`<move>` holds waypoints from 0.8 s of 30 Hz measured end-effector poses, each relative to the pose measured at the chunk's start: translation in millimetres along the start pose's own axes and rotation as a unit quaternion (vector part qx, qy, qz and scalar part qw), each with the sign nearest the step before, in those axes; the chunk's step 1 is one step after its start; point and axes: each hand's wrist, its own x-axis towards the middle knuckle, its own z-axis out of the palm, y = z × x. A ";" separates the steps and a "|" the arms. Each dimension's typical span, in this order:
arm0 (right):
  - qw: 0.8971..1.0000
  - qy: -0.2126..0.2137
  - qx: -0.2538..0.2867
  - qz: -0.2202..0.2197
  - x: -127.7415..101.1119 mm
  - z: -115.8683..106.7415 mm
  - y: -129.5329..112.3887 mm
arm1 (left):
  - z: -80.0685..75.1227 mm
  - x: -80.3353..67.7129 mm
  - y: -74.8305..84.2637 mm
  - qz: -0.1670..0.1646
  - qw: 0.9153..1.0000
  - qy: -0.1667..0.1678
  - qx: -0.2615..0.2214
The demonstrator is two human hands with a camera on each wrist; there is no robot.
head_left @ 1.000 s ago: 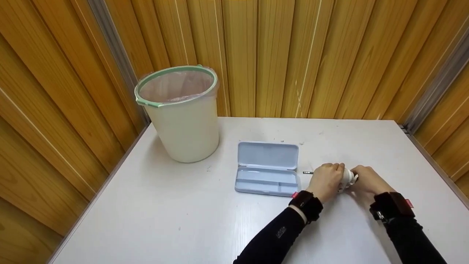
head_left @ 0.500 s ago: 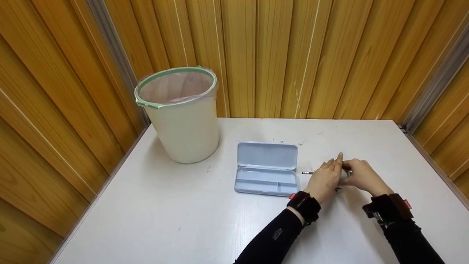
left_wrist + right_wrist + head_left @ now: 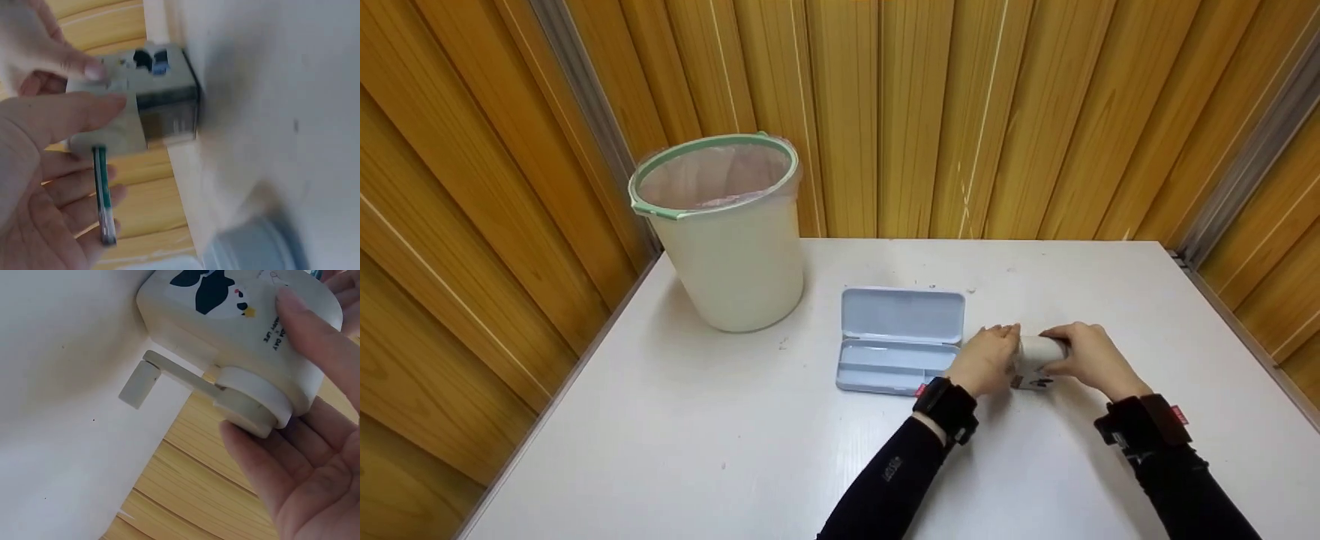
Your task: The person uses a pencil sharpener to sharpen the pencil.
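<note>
A white crank pencil sharpener with a black cartoon print stands on the white table, right of the open case. My right hand grips its rounded body from the right. Its crank sticks out free. My left hand is against the sharpener's left end, with a thin green pencil lying across its fingers under the thumb. The sharpener shows a clear shavings drawer in the left wrist view.
An open pale blue pencil case lies just left of my left hand, its tray facing up. A cream bin with a green rim and plastic liner stands at the back left. Wooden panel walls enclose the table.
Both hands and the sharpener have shifted left toward the case. The left hand let go of the sharpener's body and now lies at its left end with the pencil.
</note>
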 end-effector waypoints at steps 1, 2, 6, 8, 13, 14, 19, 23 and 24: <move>1.000 -0.001 0.001 0.002 0.1 -0.2 -0.4 | -1.2 -0.6 -3.7 -0.004 1.000 0.007 -0.003; 1.000 -0.001 0.001 0.004 0.1 -0.2 -0.6 | -2.0 -0.8 -6.8 -0.007 1.000 0.015 -0.002; 1.000 0.002 -0.002 0.005 -0.4 0.5 -1.3 | -2.3 -0.2 -15.1 -0.003 0.999 0.043 0.016; 1.000 0.005 -0.004 0.006 -0.7 1.0 -1.1 | -0.6 1.3 -16.7 -0.003 0.998 0.058 0.024; 1.000 0.012 -0.002 0.007 -1.6 2.7 -0.8 | 2.9 4.4 -17.4 -0.012 0.996 0.079 0.046; 1.000 0.013 -0.003 0.007 -1.8 3.0 -0.5 | 2.6 5.0 -17.1 -0.012 0.996 0.080 0.049; 1.000 0.013 -0.005 0.004 -1.4 2.5 0.4 | -0.9 7.1 -15.9 -0.008 0.995 0.084 0.057; 1.000 0.009 -0.004 0.005 -0.4 1.3 0.8 | -2.5 8.1 -16.0 -0.010 0.994 0.088 0.061; 1.000 0.008 -0.004 0.005 -0.2 1.2 1.1 | -2.5 8.4 -16.1 -0.010 0.994 0.087 0.060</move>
